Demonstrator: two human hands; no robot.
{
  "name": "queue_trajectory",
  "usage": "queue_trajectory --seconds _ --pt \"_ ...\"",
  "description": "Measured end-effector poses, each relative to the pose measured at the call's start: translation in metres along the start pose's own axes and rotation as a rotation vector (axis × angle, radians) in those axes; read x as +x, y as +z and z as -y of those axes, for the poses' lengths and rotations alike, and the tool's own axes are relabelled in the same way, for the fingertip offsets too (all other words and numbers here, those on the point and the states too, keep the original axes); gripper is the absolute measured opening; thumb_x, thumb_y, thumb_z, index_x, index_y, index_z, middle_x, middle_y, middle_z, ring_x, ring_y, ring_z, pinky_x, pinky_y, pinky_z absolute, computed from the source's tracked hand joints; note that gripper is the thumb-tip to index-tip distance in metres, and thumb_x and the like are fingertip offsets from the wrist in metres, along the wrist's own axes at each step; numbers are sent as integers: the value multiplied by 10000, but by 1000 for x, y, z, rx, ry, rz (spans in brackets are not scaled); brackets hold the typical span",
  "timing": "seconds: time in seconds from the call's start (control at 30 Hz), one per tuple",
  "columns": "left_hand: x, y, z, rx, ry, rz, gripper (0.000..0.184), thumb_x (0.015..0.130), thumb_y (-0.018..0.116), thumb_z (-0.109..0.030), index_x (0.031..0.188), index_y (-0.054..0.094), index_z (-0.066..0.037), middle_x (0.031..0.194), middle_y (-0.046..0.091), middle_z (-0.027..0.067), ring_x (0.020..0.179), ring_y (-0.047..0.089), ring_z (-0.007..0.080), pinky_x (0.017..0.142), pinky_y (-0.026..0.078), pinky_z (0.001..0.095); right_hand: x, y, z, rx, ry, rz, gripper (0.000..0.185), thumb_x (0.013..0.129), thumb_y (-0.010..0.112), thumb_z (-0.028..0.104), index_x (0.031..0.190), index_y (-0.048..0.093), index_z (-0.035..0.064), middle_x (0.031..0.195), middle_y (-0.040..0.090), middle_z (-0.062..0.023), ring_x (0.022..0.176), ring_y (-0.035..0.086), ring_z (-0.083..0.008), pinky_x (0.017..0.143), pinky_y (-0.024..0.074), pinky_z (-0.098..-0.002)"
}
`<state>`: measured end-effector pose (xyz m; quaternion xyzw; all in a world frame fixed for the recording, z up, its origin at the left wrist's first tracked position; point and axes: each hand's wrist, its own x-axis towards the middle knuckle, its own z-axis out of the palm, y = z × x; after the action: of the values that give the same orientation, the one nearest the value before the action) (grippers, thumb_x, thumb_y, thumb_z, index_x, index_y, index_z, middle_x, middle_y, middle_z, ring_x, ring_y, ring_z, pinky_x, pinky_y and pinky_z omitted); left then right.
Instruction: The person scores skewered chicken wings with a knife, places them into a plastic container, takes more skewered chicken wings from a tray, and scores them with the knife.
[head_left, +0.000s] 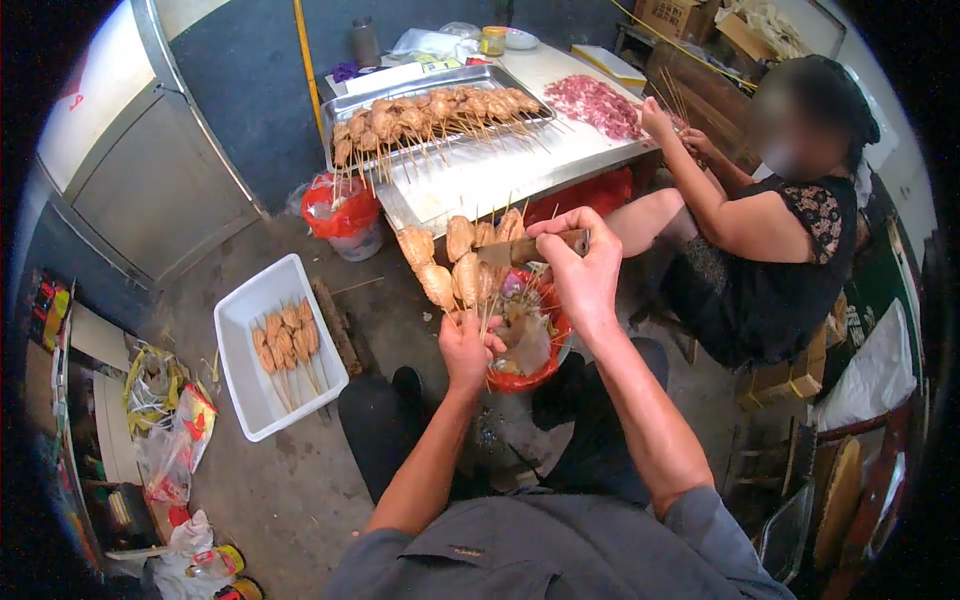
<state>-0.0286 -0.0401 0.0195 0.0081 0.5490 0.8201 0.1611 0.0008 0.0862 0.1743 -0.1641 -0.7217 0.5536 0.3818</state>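
My left hand (467,348) is closed around the sticks of several skewered chicken wings (437,284), which fan out above it in front of the table. In my right hand (580,265) is a knife (508,253) with a wooden handle; its blade lies against the wings from the right. Some of the wings behind the blade are partly hidden. Below both hands stands a container lined with a red bag (532,380), with scraps inside it.
On the table (430,195), a metal tray (490,75) holds many skewered wings (420,118), beside a heap of cut raw meat (595,105). A white tub (240,375) with more skewers sits on the floor at left, near a red-bagged bucket (345,212). A seated person (770,230) holds sticks at right.
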Motion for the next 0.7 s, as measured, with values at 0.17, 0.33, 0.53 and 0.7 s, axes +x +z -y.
queue_trajectory --seconds 0.17,0.33,0.53,0.7 --pt "-1 -2 1 46 -1 66 184 991 424 -218 1023 391 -39 873 659 184 469 580 144 370 358 213 -3 4 -4 -55 -66 -7 67 736 629 54 777 619 1 709 657 -81 656 587 -108 652 491 -286" --pt "-3 6 -2 -84 -47 -16 173 983 434 -190 1050 366 -46 871 658 182 462 563 131 371 359 214 -1 -2 0 -6 11 9 70 740 629 55 788 624 4 720 660 -76 670 593 -110 666 493 -286" --pt "5 2 15 -36 14 -14 176 982 432 -200 1044 383 -43 833 658 176 433 531 126 357 361 227 -7 -1 -1 7 -14 20 63 752 626 40 805 633 7 711 656 -57 646 578 -86 620 486 -263" --pt "9 5 20 -76 38 -25 188 974 443 -207 1036 407 -34 802 659 159 423 520 124 347 366 239 -12 -6 22 45 -39 -5 55 766 619 8 820 624 5 740 671 -48 655 573 -65 610 481 -242"
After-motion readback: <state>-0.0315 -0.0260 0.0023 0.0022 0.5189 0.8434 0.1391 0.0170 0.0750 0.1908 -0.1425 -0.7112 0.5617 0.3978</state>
